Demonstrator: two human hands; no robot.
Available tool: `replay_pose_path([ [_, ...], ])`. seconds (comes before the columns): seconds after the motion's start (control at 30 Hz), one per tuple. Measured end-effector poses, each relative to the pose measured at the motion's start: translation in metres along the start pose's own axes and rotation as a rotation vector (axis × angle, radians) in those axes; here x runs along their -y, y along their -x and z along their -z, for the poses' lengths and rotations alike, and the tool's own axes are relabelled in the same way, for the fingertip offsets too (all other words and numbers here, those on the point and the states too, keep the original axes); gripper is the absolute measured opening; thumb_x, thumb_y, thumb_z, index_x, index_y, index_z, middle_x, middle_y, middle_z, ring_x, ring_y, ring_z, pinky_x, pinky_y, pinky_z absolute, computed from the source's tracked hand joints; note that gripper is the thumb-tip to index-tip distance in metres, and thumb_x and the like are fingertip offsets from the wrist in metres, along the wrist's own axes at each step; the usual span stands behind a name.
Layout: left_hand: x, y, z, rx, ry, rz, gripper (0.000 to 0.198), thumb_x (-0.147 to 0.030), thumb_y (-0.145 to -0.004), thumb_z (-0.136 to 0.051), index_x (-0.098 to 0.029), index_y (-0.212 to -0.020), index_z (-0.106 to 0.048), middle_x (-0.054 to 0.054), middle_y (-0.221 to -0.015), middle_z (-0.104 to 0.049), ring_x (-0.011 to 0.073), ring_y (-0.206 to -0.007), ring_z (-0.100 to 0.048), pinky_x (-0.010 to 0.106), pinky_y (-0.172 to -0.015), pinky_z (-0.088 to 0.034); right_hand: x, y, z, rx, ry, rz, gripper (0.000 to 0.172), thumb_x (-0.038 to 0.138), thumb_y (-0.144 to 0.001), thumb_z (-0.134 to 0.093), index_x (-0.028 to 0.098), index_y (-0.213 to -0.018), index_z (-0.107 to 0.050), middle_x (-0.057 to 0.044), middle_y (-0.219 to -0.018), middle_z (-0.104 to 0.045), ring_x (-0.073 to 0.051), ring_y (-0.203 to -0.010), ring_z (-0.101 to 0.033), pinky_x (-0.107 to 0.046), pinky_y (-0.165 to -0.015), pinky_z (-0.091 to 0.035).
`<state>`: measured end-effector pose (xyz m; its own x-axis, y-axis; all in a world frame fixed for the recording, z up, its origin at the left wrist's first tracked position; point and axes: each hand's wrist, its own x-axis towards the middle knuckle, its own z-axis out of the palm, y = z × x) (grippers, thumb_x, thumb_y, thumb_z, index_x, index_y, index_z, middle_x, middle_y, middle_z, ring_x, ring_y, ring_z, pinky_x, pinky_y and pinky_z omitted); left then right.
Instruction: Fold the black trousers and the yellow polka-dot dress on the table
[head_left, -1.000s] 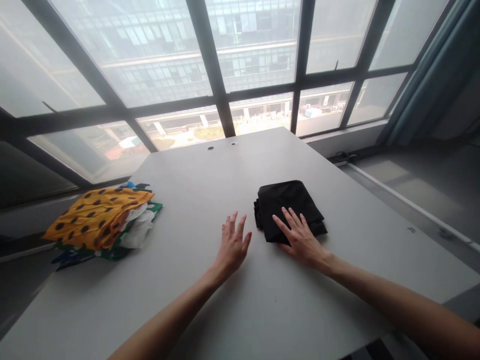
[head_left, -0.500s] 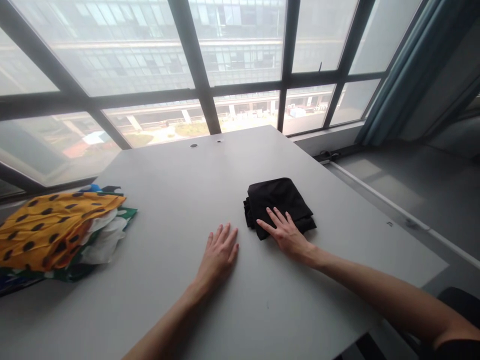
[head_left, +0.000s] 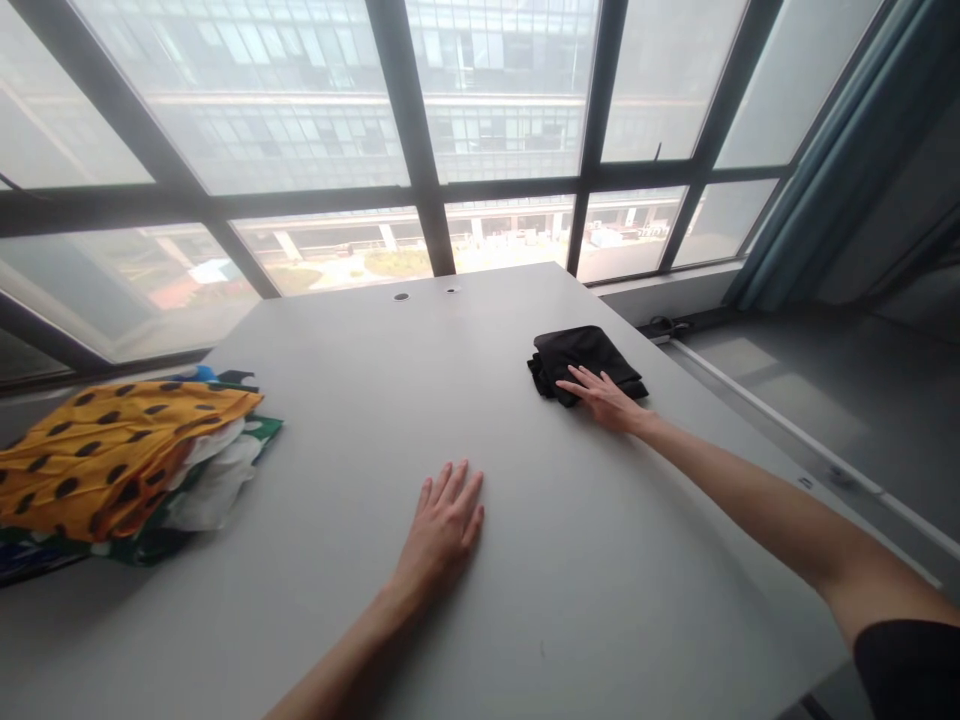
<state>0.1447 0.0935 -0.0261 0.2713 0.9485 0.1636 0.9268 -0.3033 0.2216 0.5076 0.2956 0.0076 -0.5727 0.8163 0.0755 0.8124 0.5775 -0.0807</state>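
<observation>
A black folded cloth, perhaps a garment, lies in a flat bundle on the right half of the white table. My right hand rests on its near edge, palm down with the fingers spread. Some layers stick out at the bundle's left side. My left hand lies flat on the bare tabletop, nearer to me and left of the bundle. Its fingers are stretched out and hold nothing.
A pile of fabrics, topped by a yellow cloth with black spots, lies at the table's left. Large windows stand behind the far edge. Beyond the right edge are a white rail and a blue-grey curtain.
My right hand has pushed the black folded cloth away from me and to the right across the table. My left hand has stayed nearly in place. The view has shifted slightly.
</observation>
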Motion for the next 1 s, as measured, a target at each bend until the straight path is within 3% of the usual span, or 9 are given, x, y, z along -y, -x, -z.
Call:
replay_pose_path([
  [0.13,0.001,0.001,-0.003,-0.008,-0.009,-0.005,0.051,-0.035,-0.106,-0.041,-0.024,-0.154,-0.054,0.01,-0.166,-0.041,0.0336,-0.156,-0.032,0.06,-0.125,-0.028,-0.048,-0.038,0.008,0.041,-0.004,-0.128,0.08,-0.002,-0.094,-0.03,0.035,-0.164,-0.034,-0.007,-0.175,-0.018,-0.036,-0.16,-0.014,-0.08,-0.116,-0.016],
  [0.2,0.002,0.002,-0.003,-0.007,-0.009,-0.004,0.051,-0.035,-0.106,-0.041,-0.025,-0.154,-0.054,0.009,-0.166,-0.04,0.0332,-0.156,-0.031,0.06,-0.125,-0.027,-0.064,-0.056,0.01,0.054,-0.029,-0.226,0.082,-0.003,-0.092,-0.031,0.036,-0.164,-0.034,-0.006,-0.175,-0.017,-0.038,-0.159,-0.015,-0.081,-0.114,-0.018],
  [0.4,0.003,0.003,-0.004,0.0,-0.019,-0.006,0.053,-0.033,-0.105,-0.041,-0.025,-0.156,-0.051,0.009,-0.167,-0.039,0.0334,-0.156,-0.03,0.059,-0.125,-0.028,-0.079,-0.09,0.005,0.036,-0.067,-0.364,0.084,-0.005,-0.087,-0.036,0.034,-0.161,-0.037,-0.008,-0.175,-0.017,-0.042,-0.158,-0.018,-0.079,-0.113,-0.028],
  [0.6,0.001,0.003,-0.003,0.022,-0.035,-0.007,0.053,-0.031,-0.104,-0.042,-0.025,-0.156,-0.052,0.01,-0.167,-0.039,0.0344,-0.156,-0.031,0.06,-0.124,-0.029,-0.062,-0.096,-0.007,-0.051,-0.04,-0.444,0.065,0.003,-0.093,-0.035,0.023,-0.154,-0.045,-0.015,-0.172,-0.025,-0.043,-0.155,-0.024,-0.074,-0.116,-0.026],
  [0.83,-0.002,0.0,0.003,0.044,-0.035,0.004,0.053,-0.03,-0.104,-0.043,-0.023,-0.155,-0.053,0.012,-0.166,-0.04,0.0355,-0.156,-0.031,0.062,-0.124,-0.029,-0.039,-0.092,-0.004,-0.115,0.0,-0.541,0.054,0.013,-0.099,-0.033,0.021,-0.148,-0.054,-0.017,-0.169,-0.031,-0.045,-0.154,-0.027,-0.075,-0.116,-0.021],
  [0.9,-0.004,0.0,0.003,0.048,-0.048,0.011,0.053,-0.029,-0.103,-0.043,-0.023,-0.155,-0.053,0.011,-0.166,-0.04,0.0346,-0.156,-0.031,0.061,-0.124,-0.029,-0.021,-0.087,-0.004,-0.183,0.02,-0.553,0.054,0.015,-0.098,-0.036,0.019,-0.15,-0.052,-0.017,-0.172,-0.024,-0.044,-0.157,-0.019,-0.075,-0.117,-0.016],
  [1.0,-0.006,-0.001,0.004,0.041,-0.06,0.018,0.052,-0.028,-0.103,-0.044,-0.024,-0.154,-0.054,0.011,-0.166,-0.041,0.0337,-0.156,-0.032,0.059,-0.125,-0.028,0.028,-0.076,-0.01,-0.321,0.0,-0.484,0.058,0.016,-0.097,-0.037,0.019,-0.155,-0.046,-0.016,-0.174,-0.019,-0.037,-0.16,-0.01,-0.07,-0.121,-0.013],
])
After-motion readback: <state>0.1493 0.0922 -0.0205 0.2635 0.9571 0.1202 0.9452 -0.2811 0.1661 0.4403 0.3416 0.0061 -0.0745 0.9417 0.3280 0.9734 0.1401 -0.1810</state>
